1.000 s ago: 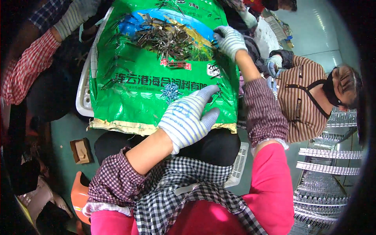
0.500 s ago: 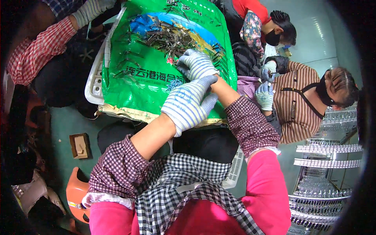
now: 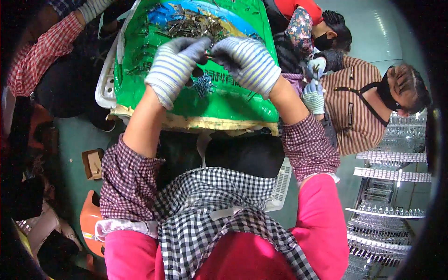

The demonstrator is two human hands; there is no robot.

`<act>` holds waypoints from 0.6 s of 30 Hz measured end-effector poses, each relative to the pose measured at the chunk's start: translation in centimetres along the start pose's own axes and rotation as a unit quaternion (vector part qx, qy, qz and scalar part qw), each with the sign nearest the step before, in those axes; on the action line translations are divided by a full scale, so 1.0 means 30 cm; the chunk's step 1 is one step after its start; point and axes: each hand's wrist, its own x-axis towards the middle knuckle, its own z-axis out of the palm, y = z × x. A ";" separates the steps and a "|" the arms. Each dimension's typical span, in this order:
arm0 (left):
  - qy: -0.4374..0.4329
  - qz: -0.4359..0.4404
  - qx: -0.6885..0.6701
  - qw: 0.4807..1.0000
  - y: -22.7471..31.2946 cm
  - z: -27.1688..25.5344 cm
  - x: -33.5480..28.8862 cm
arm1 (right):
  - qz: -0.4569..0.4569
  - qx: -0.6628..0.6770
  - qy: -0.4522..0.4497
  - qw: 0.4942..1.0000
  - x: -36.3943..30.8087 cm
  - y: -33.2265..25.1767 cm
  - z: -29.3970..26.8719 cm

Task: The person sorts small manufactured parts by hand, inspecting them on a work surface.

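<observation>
The left hand (image 3: 173,69) and right hand (image 3: 249,60) curl, nearly meeting, over the green sack (image 3: 228,105), its far end cut off; whether either grips anything I cannot tell. Dark strips (image 3: 189,24) lie heaped on it, partly hidden; small blue pieces (image 3: 203,85) nearer blur together.

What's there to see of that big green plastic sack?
The green plastic sack lies spread out, glossy, printed with dark characters and a blue-and-yellow picture, its near edge cream and ragged. Thin dark pieces and a small blue cluster rest on it. A white plastic crate shows along its left side. The gloved left hand and right hand are over it.
</observation>
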 end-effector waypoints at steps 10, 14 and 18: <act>0.110 0.157 0.177 0.965 -0.070 -0.028 0.044 | 0.264 0.174 -0.017 0.949 -0.153 -0.005 0.079; 0.095 0.188 0.174 0.962 -0.106 -0.028 0.068 | 0.314 0.120 -0.126 0.933 -0.184 0.006 0.181; 0.070 0.185 0.093 0.976 -0.114 -0.020 0.060 | 0.328 0.065 -0.195 0.922 -0.107 -0.020 0.175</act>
